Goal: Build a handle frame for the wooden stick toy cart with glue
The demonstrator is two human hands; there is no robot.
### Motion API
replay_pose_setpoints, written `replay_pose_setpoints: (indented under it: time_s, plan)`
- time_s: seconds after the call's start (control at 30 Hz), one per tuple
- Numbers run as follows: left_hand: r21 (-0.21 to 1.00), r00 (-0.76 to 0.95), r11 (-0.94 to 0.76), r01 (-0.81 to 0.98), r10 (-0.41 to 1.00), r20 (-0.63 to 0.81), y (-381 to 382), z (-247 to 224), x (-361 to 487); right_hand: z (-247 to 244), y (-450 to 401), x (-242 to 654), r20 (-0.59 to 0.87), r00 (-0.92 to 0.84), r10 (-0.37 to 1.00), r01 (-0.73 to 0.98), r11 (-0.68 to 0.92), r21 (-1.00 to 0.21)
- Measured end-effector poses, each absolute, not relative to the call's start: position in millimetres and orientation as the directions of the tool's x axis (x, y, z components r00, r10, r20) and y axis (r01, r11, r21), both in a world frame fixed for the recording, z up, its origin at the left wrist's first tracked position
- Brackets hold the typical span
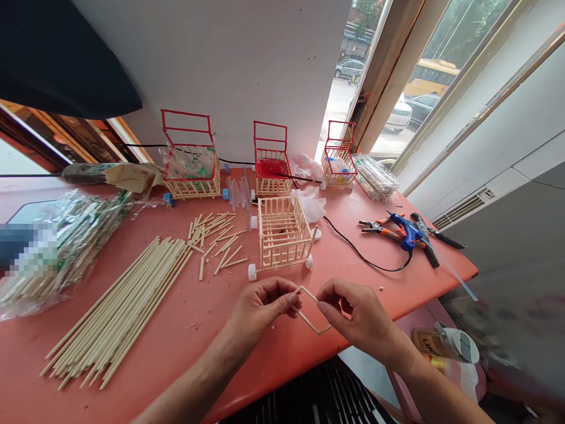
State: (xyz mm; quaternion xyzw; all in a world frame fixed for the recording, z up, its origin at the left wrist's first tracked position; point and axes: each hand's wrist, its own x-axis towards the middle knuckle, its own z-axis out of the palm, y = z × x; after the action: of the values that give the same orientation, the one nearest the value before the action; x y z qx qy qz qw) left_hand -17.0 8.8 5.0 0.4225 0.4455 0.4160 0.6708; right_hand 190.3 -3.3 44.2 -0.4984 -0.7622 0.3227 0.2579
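Between my two hands is a small four-sided frame of thin wooden sticks (308, 323), held just above the table's front edge. My left hand (269, 303) pinches its left corner between thumb and fingers. On the opposite side, my right hand (353, 309) grips the frame with thumb and forefinger, hiding part of that side. Right behind my hands stands a small cart (282, 232) built of pale sticks, with white bottle-cap wheels. Several short cut sticks (216, 235) lie scattered to its left, and a bundle of long sticks (128, 300) lies farther left.
Three carts with red handles, one of them holding a red tray (272, 169), stand along the wall. At right lie a blue glue gun (408, 231) with its black cord, and pliers (375, 225). Plastic-wrapped sticks (83, 235) are at left. A lidded container (445, 343) stands below the table's right edge.
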Motion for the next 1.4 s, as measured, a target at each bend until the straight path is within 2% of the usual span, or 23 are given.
replay_pose_setpoints:
  time_s: [1.4]
  plan:
    - [0.932, 0.272, 0.305, -0.197, 0.93, -0.247, 9.0, 4.6, -17.5, 37.8, -3.1, 191.9, 0.103, -0.419, 0.902, 0.555, 0.344, -0.758]
